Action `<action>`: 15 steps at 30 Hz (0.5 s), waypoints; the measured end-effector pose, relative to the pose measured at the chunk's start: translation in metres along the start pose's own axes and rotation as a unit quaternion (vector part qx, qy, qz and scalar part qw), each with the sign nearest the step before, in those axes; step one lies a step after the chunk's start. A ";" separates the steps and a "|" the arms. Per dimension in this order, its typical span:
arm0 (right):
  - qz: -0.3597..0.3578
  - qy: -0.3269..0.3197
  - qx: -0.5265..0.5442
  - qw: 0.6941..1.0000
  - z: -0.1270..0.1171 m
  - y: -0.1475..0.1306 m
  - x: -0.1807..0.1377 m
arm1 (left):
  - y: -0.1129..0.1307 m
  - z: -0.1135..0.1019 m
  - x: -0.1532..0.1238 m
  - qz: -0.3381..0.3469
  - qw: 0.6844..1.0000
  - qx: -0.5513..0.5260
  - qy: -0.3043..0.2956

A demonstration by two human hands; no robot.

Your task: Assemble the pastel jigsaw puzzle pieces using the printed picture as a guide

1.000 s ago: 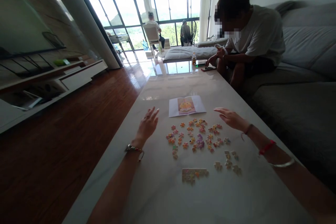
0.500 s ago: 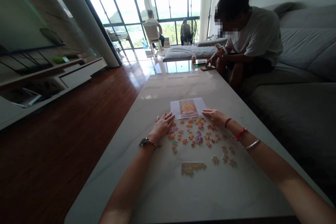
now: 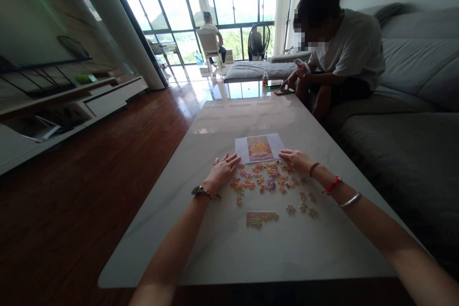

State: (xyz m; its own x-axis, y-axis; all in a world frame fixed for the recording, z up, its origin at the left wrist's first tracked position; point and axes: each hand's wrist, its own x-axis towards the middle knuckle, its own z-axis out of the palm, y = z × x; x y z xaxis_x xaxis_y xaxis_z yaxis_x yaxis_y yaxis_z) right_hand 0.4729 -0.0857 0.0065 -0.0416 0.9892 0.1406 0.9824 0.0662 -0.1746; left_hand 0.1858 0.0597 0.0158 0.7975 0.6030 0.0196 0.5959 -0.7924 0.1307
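Observation:
My left hand [image 3: 223, 171] lies flat with fingers stretched out, its fingertips at the lower left corner of a printed picture sheet [image 3: 241, 149]. On the other side, my right hand [image 3: 296, 160] rests open, fingertips touching the sheet's lower right corner. The sheet shows a yellow figure on a pinkish ground. Loose jigsaw pieces [image 3: 270, 182], many orange, pink and purple, spread between the hands just below the sheet. Nearer to me sits a joined strip of puzzle pieces [image 3: 261, 218]. To its right lie several pale loose pieces [image 3: 303, 204].
All this is on a long white marble-look table [image 3: 215, 258]. At its far end are a small bottle [image 3: 265, 78] and phones [image 3: 284, 91]. A person [image 3: 344, 52] sits on the grey sofa [image 3: 401, 138] at right; another [image 3: 210, 33] sits by the windows.
The view has shifted slightly, so the table's near edge now shows and the pieces appear a little higher. Both hands stay at the sheet's corners.

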 end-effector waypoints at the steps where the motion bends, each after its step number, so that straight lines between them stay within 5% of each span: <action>1: 0.004 -0.005 -0.004 1.000 -0.001 0.002 0.006 | -0.003 -0.001 0.007 -0.004 1.000 0.001 -0.003; 6: 0.019 -0.005 -0.008 1.000 -0.003 0.009 0.028 | -0.010 -0.004 0.031 -0.011 1.000 0.007 0.003; 15: 0.023 0.013 0.012 1.000 0.001 0.006 0.020 | -0.001 0.008 0.025 -0.019 0.999 0.017 0.038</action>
State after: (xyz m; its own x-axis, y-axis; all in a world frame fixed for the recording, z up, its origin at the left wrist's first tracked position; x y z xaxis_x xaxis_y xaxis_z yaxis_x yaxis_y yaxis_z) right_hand 0.4777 -0.0654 0.0069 0.0080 0.9874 0.1579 0.9785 0.0248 -0.2046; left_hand 0.2057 0.0747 0.0078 0.7652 0.6373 0.0913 0.6298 -0.7704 0.0992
